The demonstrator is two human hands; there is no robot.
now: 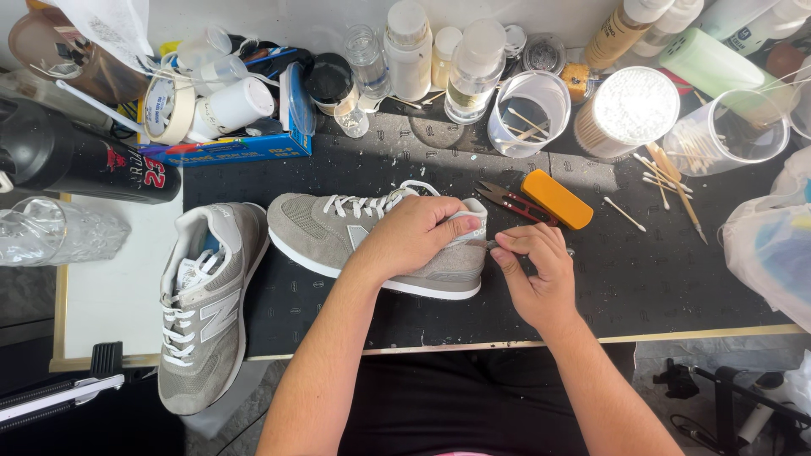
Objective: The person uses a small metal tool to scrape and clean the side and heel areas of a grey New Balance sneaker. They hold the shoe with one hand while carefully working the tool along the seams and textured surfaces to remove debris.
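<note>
We've got the left hand (418, 236) clamped over the heel of the grey suede lace-up sneaker (372, 241) on the black mat (642, 279), right hand (536, 270) pinching a thin metal tool (492, 245) at its heel — a slip could gouge suede or fingers.

Strong daylight is pouring in from twelve o'clock, blowing out the round clear tub of cotton swabs (626, 110) into white glare and washing the row of white plastic bottles (409, 51). The black rubber work mat (642, 279) is catching a soft sheen. Forearms are casting faint shadows toward six o'clock. Focus is holding sharp centrally; edges at three and nine o'clock are bending and softening slightly.
</note>
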